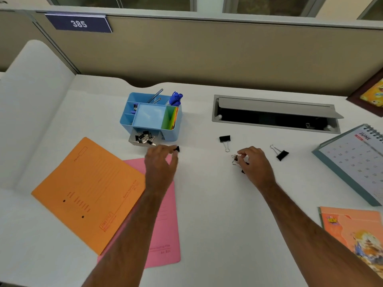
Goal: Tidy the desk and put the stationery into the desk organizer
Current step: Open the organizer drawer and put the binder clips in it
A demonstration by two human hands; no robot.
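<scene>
Both my forearms reach in from the bottom edge over the white desk [207,204]. Under my left arm lie the orange folder [89,193] and, partly beneath it, the pink folder [165,235]. At my right stands a desk calendar [356,162] showing June, with an orange booklet [356,230] nearer to me. An open cable hatch [275,114] is set into the desk further back.

Ahead of my left hand sits the blue desk organizer [150,117], with blue markers [175,98] and pencils standing in its rear section, coloured notes in the right slot, and its small front drawer [145,138] pulled out, holding a heap of binder clips.

My left hand [160,164] pinches a small black binder clip [176,149] at the fingertips, just off the drawer's front right corner. My right hand [253,162] curls its fingers round a bunch of small clips [235,159], whose wire handles stick out at the left.

Two larger black clips lie loose on the desk: one [225,139] beyond my right hand, the other [281,154] just to its right.
</scene>
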